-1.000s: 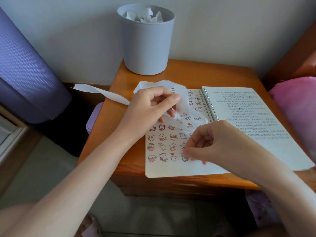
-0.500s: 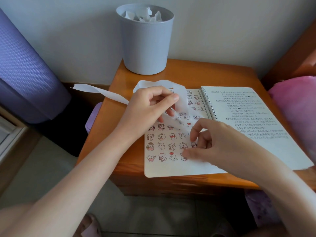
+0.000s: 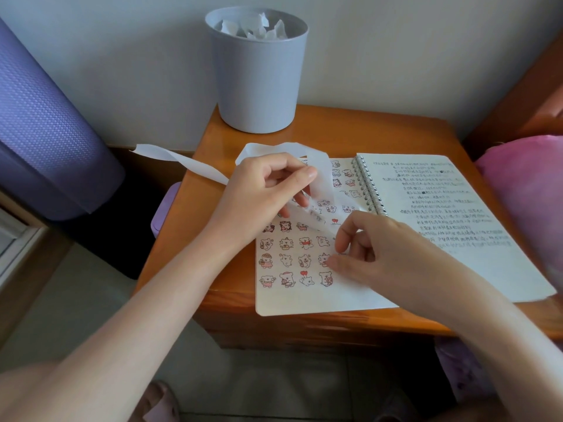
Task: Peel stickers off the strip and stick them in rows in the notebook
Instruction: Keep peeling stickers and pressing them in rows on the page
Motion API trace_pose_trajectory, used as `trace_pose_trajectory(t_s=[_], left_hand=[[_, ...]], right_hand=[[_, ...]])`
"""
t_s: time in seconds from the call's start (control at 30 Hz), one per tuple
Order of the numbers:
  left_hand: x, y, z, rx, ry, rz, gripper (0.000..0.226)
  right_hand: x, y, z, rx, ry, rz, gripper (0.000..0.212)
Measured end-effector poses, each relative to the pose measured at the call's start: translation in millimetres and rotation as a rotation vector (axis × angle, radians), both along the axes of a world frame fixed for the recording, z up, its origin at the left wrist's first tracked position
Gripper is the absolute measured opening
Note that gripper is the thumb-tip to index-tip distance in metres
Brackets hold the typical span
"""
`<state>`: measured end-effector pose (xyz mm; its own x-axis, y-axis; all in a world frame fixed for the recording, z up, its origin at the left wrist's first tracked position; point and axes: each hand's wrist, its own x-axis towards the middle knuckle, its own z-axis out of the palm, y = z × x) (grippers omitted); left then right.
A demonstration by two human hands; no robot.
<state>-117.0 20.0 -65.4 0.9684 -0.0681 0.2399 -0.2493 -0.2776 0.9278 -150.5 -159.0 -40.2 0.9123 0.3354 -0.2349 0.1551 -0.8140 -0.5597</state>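
Pinched by the left hand (image 3: 268, 190), long white paper sticker strip (image 3: 320, 175) overhangs white spiral-bound notebook (image 3: 304, 300). Right hand (image 3: 380, 257) curled; contents indeterminate. Step: probably peeling. Next: align sticker to row.
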Motion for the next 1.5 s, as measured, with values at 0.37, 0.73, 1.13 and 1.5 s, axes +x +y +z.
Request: trace_pose_trajectory(t_s=[0.37,0.73,1.13,1.5], left_hand=[[-0.5,0.4,-0.1,-0.02,0.005,-0.003,0.017],[0.0,0.2,0.1,-0.057,0.008,0.008,0.022],[-4.2,-0.5,4.5,-0.039,0.01,-0.063,0.028],[-5.3,-1.8,5.0,-0.004,0.014,-0.019,0.008]], right_hand=[[4.6,-3.3,0.9,0.127,0.007,0.013,0.013],[18.1,6.6,-3.1,0.446,-0.413,-0.163,0.012],[23.8,8.9,-4.0,0.625,-0.447,-0.193,0.01],[23.9,9.5,-4.8,0.579,-0.449,-0.176,0.008]])
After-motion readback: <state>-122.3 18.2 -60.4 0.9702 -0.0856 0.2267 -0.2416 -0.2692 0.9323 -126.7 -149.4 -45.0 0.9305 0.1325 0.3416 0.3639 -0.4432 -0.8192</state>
